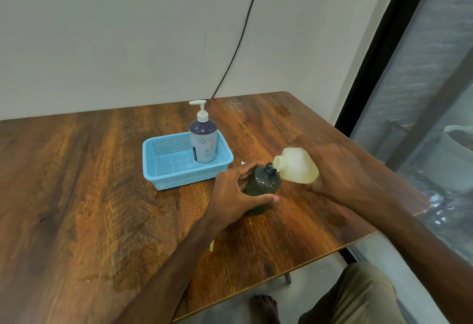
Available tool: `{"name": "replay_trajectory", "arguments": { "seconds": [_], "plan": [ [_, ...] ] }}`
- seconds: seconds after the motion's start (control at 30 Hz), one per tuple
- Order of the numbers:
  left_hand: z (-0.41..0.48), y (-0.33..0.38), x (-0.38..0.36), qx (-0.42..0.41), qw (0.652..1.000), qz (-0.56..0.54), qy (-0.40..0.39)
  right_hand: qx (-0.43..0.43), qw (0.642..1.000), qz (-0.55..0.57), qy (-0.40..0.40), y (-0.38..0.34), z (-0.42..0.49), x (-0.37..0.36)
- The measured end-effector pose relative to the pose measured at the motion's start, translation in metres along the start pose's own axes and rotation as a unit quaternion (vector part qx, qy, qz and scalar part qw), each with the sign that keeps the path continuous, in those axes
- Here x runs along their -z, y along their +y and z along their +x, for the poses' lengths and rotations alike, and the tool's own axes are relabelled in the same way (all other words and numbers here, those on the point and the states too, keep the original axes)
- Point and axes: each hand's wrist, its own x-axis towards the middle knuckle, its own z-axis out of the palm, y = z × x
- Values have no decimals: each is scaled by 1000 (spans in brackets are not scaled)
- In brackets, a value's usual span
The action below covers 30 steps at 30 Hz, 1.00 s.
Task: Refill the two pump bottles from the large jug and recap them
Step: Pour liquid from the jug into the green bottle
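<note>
Table (76, 182): we see a dark wood-grain top that fills the left and middle of the view, with its far edge against a plain wall.
Basket (184, 179): a light blue perforated tray that sits on the table, left of both hands and well clear of them.
Capped pump bottle (203, 144): it stands upright in the far right corner of the basket. The body is purple-grey, and the white pump head is on with its nozzle pointing left.
Pale strip (212, 245): a thin light piece shows on the table at the edge of the left forearm. We cannot tell what it is.
Left hand (230, 195): its fingers and thumb are wrapped round the dark bottle from the left side.
Dark bottle (263, 182): it stands on the table just right of the basket's near corner. It is smoky green, and its neck is open with no pump on it.
Jug (297, 166): a pale, cloudy jug tipped down to the left, its mouth right at the dark bottle's neck. We cannot make out any liquid flowing.
Right hand (332, 170): it grips the jug from the right and below, and only the back of the hand faces us.
Window (422, 93): a dark-framed pane that runs down the right side, past the table's edge.
</note>
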Motion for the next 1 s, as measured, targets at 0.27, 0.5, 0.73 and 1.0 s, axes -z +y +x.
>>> {"name": "replay_trajectory", "arguments": {
  "seconds": [0.27, 0.5, 0.73, 1.0],
  "plan": [
    [1, -6, -1, 10, 1000, -2, 10, 4, 1000, -16, -8, 1, 2, 0],
    [2, -9, -1, 21, 1000, 5, 15, 16, 1000, 7, -4, 2, 3, -1],
    [1, -9, -1, 21, 1000, 0, 12, 21, 1000, 9, -11, 2, 5, 0],
    [0, -2, 0, 16, 1000, 6, 6, 20, 1000, -3, -18, 5, 7, -2]
  ]
}}
